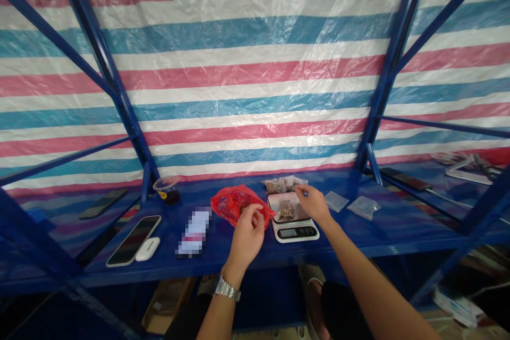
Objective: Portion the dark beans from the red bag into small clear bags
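Observation:
My left hand (252, 224), a metal watch on its wrist, is at the front right of an open red plastic bag (227, 203). Its fingers are curled together, and what they hold, if anything, is hidden. On a white digital kitchen scale (274, 235) sits a small clear bag of brownish dried bits (286, 209). My right hand (313, 203) hangs over the scale's right back corner, thumb and fingertips pinched; I cannot make out anything between them. Behind the scale lie small filled clear bags (274, 186). Flat clear bags (337, 201) lie to the right.
A phone (134, 241), a white earphone case (147, 249) and a blurred-out phone-like item (194, 232) lie at left. A plastic cup of dark liquid (171, 195) stands by the left post. Blue metal posts (380, 79) frame the shelf (255, 262), with striped sheeting behind.

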Motion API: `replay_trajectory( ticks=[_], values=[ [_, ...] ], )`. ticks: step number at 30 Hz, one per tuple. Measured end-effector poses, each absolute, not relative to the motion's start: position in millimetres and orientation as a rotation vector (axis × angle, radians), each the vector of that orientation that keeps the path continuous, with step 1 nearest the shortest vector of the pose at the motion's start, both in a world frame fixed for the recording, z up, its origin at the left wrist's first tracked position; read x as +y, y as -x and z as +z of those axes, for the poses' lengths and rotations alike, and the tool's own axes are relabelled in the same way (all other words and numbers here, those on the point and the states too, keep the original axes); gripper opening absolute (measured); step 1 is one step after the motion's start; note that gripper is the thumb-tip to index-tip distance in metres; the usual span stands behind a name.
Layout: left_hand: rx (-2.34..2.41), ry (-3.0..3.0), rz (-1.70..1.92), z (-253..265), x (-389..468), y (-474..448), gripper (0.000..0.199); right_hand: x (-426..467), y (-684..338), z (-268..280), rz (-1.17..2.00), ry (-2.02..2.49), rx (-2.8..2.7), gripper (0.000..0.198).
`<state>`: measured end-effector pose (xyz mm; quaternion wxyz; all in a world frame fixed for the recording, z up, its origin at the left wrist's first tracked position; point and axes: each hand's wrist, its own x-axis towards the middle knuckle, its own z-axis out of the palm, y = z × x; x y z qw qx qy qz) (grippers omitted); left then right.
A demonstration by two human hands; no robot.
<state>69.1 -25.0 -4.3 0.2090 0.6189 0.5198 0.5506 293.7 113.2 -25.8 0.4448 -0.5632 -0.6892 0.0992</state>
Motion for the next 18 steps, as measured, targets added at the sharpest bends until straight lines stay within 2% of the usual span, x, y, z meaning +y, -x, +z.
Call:
replay_trajectory(
  ticks=[3, 6, 13, 18],
  values=[
    [1.488, -2.084, 1.306, -9.6, -30.0, -67.7, 0.026, 112.6, -295.1, -20.1, 0.241, 1.425, -1.662, 0.029],
    [1.609, -2.190, 1.186, -20.4, -24.6, -63.7, 0.035, 111.6, -296.5, -17.2, 0.269, 1.433, -1.637, 0.030],
    [1.675, -2.268, 1.224, -42.4, -1.4, -62.0, 0.040, 109.6, -297.7, -16.1, 0.311, 1.413, -1.591, 0.028],
    [1.736, -2.289, 1.302, -29.1, -5.1, -70.4, 0.035, 110.5, -299.0, -16.2, 0.293, 1.451, -1.603, 0.027]
  ],
)
